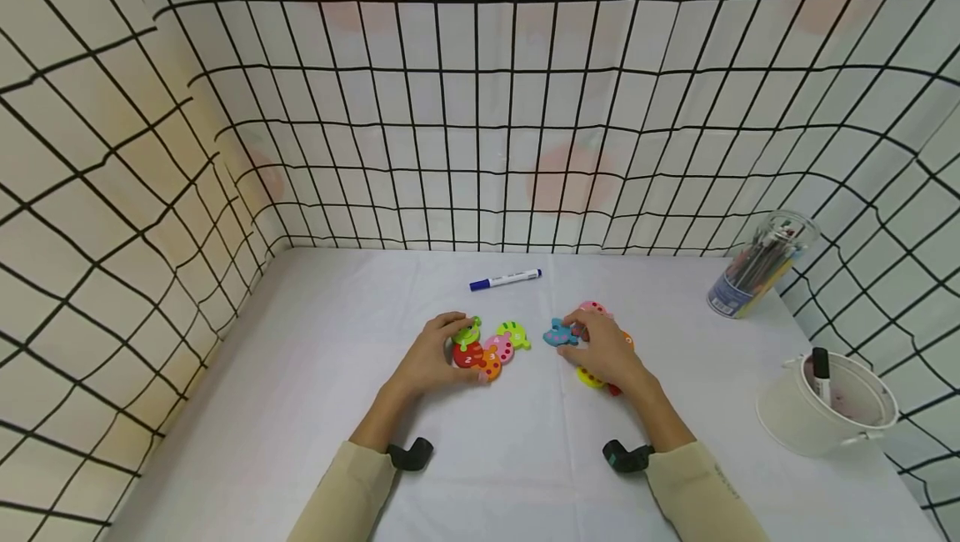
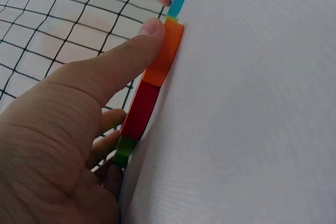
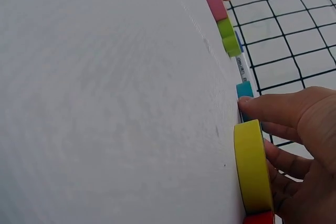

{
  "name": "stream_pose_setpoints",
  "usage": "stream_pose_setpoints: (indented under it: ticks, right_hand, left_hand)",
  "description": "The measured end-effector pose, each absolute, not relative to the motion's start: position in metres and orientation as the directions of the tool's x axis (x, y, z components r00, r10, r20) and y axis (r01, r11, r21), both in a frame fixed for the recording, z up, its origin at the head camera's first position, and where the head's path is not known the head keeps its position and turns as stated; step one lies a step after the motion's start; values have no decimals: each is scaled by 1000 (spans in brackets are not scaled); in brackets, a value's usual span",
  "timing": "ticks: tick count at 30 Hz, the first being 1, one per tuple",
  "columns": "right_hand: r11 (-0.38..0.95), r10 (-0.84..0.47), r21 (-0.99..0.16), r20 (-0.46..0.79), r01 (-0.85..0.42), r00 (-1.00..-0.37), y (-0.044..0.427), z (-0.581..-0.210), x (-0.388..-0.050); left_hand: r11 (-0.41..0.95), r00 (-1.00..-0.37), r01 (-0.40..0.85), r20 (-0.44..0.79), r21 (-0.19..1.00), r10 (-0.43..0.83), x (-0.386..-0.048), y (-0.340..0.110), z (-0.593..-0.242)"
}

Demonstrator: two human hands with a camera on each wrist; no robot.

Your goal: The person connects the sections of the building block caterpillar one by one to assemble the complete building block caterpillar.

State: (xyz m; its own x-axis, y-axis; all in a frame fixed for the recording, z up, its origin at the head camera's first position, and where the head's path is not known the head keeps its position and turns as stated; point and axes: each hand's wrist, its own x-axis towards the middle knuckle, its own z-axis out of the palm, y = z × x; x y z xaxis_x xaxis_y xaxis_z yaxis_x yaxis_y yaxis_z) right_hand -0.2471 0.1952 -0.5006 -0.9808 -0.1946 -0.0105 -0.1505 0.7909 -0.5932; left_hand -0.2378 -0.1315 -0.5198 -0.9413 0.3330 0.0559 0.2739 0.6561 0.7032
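My left hand (image 1: 431, 356) curls round a joined row of flat, brightly coloured puzzle pieces. Its thumb presses the orange piece (image 2: 164, 56) while the other fingers reach the green face piece (image 1: 467, 333). Between these lies a red piece (image 1: 467, 355); a pink piece (image 1: 499, 348) and a light-green piece (image 1: 513, 334) continue the row to the right. My right hand (image 1: 606, 350) pinches a blue, spotted puzzle piece (image 1: 559, 333) between thumb and fingers. Under and around that hand lie a pink piece (image 1: 595, 307), a yellow piece (image 3: 251, 166) and a red piece (image 3: 260, 217), partly hidden.
A blue-capped marker (image 1: 506, 279) lies behind the pieces on the white tablecloth (image 1: 495, 475). At the right stand a clear jar of pencils (image 1: 761, 265) and a white bucket (image 1: 798, 417) with a black-capped marker (image 1: 822, 375). Black wire mesh (image 1: 472, 121) encloses the back and sides.
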Motion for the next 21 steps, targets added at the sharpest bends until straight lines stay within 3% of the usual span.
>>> stream_pose_setpoints:
  ticks: [12, 21]
  right_hand:
    - [829, -179, -545, -52, -122, -982, 187, -501, -248]
    - [780, -178, -616, -41, -115, -983, 194, -505, -247]
  left_hand:
    - [638, -932, 309, 92, 705, 350, -239, -131, -521]
    - [638, -934, 303, 86, 708, 348, -240, -132, -521]
